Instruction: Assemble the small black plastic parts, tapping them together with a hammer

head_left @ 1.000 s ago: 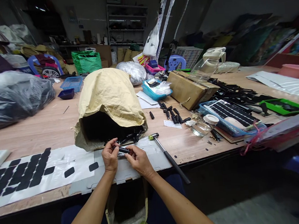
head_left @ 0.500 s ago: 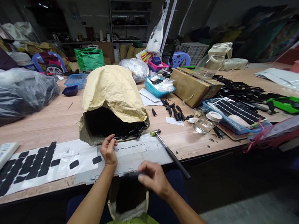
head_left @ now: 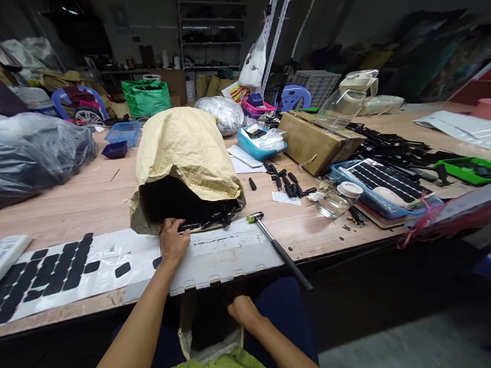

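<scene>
My left hand (head_left: pixel 172 238) rests at the dark mouth of a tan woven sack (head_left: pixel 185 155) lying on the table, its fingers curled round a small black part (head_left: pixel 189 226) at the sack's opening. More black parts (head_left: pixel 217 218) spill from the opening. My right hand (head_left: pixel 242 311) is below the table edge, over the open top of a bag (head_left: pixel 208 347) between my knees; its fingers point down into the bag and are hidden. A grey-white flat panel (head_left: pixel 224 257) lies on the table in front of me.
A small hammer (head_left: pixel 277 247) lies right of the panel. A white sheet with black pads (head_left: pixel 55 272) lies left. Loose black parts (head_left: pixel 286 186), a cardboard box (head_left: pixel 317 140), a solar panel in a blue tray (head_left: pixel 376 181) and a glass bowl (head_left: pixel 331 205) lie right. A black plastic bag (head_left: pixel 19 155) lies far left.
Both hands held a black part over the panel. The right hand carried it down below the table edge to the bag; the left hand moved forward to the sack's mouth.
</scene>
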